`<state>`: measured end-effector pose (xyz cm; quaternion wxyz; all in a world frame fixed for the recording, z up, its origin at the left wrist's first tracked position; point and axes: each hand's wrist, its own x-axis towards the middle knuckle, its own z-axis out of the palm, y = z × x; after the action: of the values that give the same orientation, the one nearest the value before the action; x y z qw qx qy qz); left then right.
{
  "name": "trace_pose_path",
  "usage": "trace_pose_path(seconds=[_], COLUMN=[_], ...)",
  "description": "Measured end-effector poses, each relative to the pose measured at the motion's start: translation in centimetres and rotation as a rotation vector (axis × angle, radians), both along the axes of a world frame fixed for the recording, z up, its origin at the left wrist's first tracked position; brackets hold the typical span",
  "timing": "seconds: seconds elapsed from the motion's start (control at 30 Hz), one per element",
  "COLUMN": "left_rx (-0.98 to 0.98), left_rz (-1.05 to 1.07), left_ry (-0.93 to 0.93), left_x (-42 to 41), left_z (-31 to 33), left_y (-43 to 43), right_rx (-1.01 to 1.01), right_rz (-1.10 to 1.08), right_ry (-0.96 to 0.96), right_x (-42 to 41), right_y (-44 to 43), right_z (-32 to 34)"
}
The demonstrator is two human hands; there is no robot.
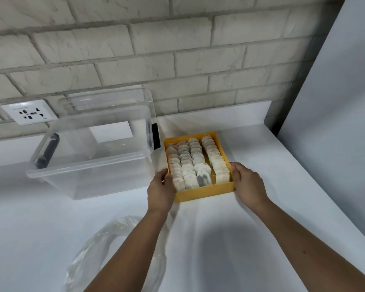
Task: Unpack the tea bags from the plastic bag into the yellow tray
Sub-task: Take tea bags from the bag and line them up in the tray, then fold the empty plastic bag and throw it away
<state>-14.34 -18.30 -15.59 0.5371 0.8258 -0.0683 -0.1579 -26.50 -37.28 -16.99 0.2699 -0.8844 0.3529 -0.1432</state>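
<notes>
Gripping the yellow tray (204, 193) from both sides in the head view: my left hand (160, 190) curls round its near left corner, thumb over the rim, and my right hand (248, 184) clasps the near right corner likewise. Tea bags (190, 163) stand packed in four rows inside the tray. Nearer to me than the tray, to its left, the plastic bag (105, 249) lies crumpled on the white counter (282, 186), partly under my left forearm. Just left of the tray sits a clear storage bin (89, 157); farther left, a wall socket (29, 112).
</notes>
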Motion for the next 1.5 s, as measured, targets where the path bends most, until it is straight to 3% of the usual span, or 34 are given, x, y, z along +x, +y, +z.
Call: trace_pose_path(seconds=[0.23,0.8,0.93,1.03,1.13,1.27,1.5], left_rx=[-0.176,-0.167,-0.185,-0.179,-0.163,-0.052,0.201], left_rz=[0.148,0.165,0.083,-0.062,-0.179,-0.17,-0.165], left_ry=[0.134,0.166,0.282,0.246,0.178,0.035,-0.233], left_x=[2.0,4.2,3.4,2.0,0.1,-2.2,-6.0], left_z=[-0.2,-0.4,0.3,2.4,5.0,6.4,5.5], left_y=[-2.2,-4.3,-2.2,1.3,5.6,10.8,17.1], right_rx=[0.066,0.082,-0.1,-0.176,-0.07,0.134,0.419], right_rz=[-0.007,-0.014,-0.051,0.021,0.122,0.24,0.455], right_ry=[-0.081,-0.098,-0.219,-0.341,-0.381,-0.352,-0.142], right_x=[2.9,5.7,4.9,3.9,2.8,1.6,1.1], right_y=[-1.6,-3.6,-2.1,0.9,4.7,9.7,17.1], right_z=[-0.2,-0.1,1.2,2.8,3.7,3.7,2.8])
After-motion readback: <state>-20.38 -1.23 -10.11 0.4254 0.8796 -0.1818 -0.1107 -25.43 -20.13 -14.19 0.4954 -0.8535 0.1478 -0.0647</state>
